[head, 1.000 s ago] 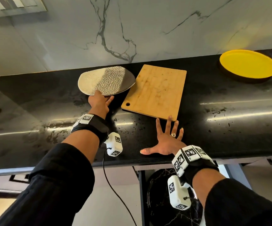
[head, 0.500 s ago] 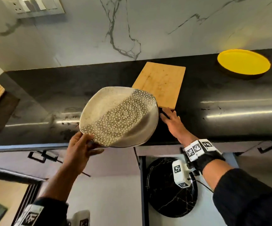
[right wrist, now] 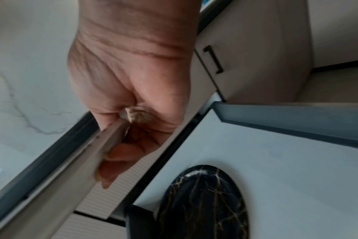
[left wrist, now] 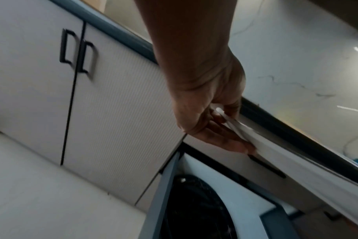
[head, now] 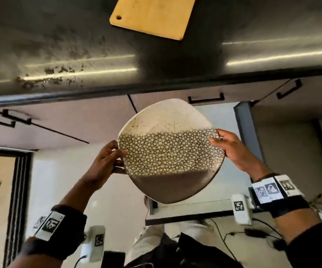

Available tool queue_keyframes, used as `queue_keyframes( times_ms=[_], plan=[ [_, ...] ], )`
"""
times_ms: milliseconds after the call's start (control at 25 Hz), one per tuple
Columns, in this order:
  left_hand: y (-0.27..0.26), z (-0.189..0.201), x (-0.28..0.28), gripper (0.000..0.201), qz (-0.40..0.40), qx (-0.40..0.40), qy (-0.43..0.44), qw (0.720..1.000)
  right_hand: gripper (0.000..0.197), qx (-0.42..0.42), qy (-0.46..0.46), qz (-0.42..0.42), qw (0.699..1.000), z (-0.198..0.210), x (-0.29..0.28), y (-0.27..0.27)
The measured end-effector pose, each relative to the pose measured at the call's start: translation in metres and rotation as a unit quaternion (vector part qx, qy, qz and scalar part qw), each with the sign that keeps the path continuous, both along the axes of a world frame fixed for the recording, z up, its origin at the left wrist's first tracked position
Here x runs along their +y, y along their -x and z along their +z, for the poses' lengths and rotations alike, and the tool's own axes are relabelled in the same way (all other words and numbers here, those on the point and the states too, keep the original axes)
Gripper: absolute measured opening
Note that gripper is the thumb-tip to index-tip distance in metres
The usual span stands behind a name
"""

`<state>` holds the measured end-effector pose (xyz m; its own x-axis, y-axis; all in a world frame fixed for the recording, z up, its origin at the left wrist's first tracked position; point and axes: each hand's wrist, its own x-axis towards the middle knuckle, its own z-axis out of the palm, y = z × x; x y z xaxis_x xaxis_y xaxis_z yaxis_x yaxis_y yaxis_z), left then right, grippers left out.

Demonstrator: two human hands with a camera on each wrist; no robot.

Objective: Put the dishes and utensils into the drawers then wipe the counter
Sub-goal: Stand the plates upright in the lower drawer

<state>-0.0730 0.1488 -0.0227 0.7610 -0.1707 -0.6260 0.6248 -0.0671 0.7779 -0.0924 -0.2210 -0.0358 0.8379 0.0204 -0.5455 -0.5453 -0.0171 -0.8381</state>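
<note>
Gripping the patterned plate (head: 170,151) with both hands now, I pinch its rim at 9 o'clock with my left hand (head: 106,161) and at 3 o'clock with my right hand (head: 231,149); half a second ago only my left held it while my right rested on the counter (head: 79,45). It has come off the counter edge and hangs tilted over the open drawer (right wrist: 276,145), where a black marbled plate (right wrist: 202,202) lies. At 12 o'clock the cutting board (head: 152,16) stays on the counter.
</note>
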Motion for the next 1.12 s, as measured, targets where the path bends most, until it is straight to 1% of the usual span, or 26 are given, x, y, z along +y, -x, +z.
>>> queue_keyframes(
  times_ms=[80, 120, 160, 240, 280, 360, 440, 480, 520, 560, 600, 640, 720, 760, 800, 840, 880, 960, 1040, 1120],
  plan=[
    [0.006, -0.024, -0.019, 0.019, 0.014, 0.025, -0.004, 1.000, 0.024, 0.057, -0.021, -0.024, 0.998, -0.013, -0.011, 0.022],
    [0.007, -0.033, -0.028, 0.018, 0.017, 0.054, -0.016, 0.998, 0.023, 0.085, -0.028, -0.039, 0.995, -0.022, -0.014, 0.028],
    [0.008, -0.043, -0.036, 0.019, 0.018, 0.086, -0.023, 0.996, 0.021, 0.110, -0.028, -0.056, 0.992, -0.034, -0.016, 0.032],
    [0.010, -0.067, -0.051, 0.030, 0.014, 0.147, -0.024, 0.989, 0.019, 0.150, -0.013, -0.095, 0.984, -0.062, -0.018, 0.033],
    [0.006, -0.081, -0.059, 0.032, -0.007, 0.154, -0.038, 0.987, 0.019, 0.163, -0.010, -0.122, 0.979, -0.080, -0.018, 0.031],
    [-0.001, -0.110, -0.074, 0.027, -0.049, 0.142, -0.067, 0.986, 0.025, 0.181, -0.009, -0.153, 0.971, -0.117, -0.012, 0.023],
    [-0.006, -0.135, -0.085, 0.023, -0.065, 0.134, -0.089, 0.985, 0.030, 0.197, 0.001, -0.172, 0.965, -0.152, -0.004, 0.014],
    [-0.009, -0.143, -0.090, 0.025, -0.076, 0.130, -0.102, 0.983, 0.031, 0.197, 0.004, -0.189, 0.962, -0.166, 0.001, 0.005],
    [-0.013, -0.147, -0.094, 0.030, -0.092, 0.124, -0.122, 0.980, 0.030, 0.195, 0.007, -0.207, 0.959, -0.176, 0.005, -0.002],
    [-0.016, -0.152, -0.095, 0.041, -0.122, 0.115, -0.157, 0.973, 0.028, 0.194, 0.013, -0.220, 0.956, -0.185, 0.006, -0.007],
    [-0.018, -0.156, -0.094, 0.052, -0.165, 0.103, -0.207, 0.959, 0.028, 0.196, 0.021, -0.230, 0.953, -0.197, 0.007, -0.011],
    [-0.016, -0.160, -0.092, 0.062, -0.219, 0.083, -0.258, 0.937, 0.028, 0.198, 0.023, -0.241, 0.950, -0.208, 0.006, -0.012],
    [-0.009, -0.169, -0.086, 0.069, -0.322, 0.026, -0.335, 0.885, 0.029, 0.193, 0.033, -0.253, 0.947, -0.227, 0.003, -0.012],
    [-0.007, -0.173, -0.083, 0.070, -0.353, 0.004, -0.362, 0.863, 0.029, 0.192, 0.041, -0.247, 0.949, -0.235, 0.003, -0.010],
    [-0.006, -0.178, -0.079, 0.070, -0.370, -0.009, -0.380, 0.848, 0.029, 0.195, 0.040, -0.240, 0.950, -0.243, 0.004, -0.010],
    [-0.004, -0.183, -0.077, 0.071, -0.378, -0.018, -0.391, 0.839, 0.030, 0.200, 0.037, -0.230, 0.952, -0.247, 0.007, -0.010],
    [-0.001, -0.185, -0.076, 0.072, -0.381, -0.024, -0.395, 0.836, 0.031, 0.203, 0.044, -0.223, 0.953, -0.250, 0.010, -0.010],
    [0.003, -0.190, -0.078, 0.074, -0.381, -0.026, -0.388, 0.839, 0.031, 0.205, 0.109, -0.196, 0.953, -0.256, 0.014, -0.010],
    [0.007, -0.192, -0.080, 0.076, -0.379, -0.025, -0.384, 0.842, 0.041, 0.207, 0.207, -0.167, 0.942, -0.267, 0.016, -0.012],
    [0.009, -0.191, -0.081, 0.077, -0.373, -0.018, -0.381, 0.846, 0.037, 0.214, 0.277, -0.145, 0.926, -0.266, 0.020, -0.018]
  ],
)
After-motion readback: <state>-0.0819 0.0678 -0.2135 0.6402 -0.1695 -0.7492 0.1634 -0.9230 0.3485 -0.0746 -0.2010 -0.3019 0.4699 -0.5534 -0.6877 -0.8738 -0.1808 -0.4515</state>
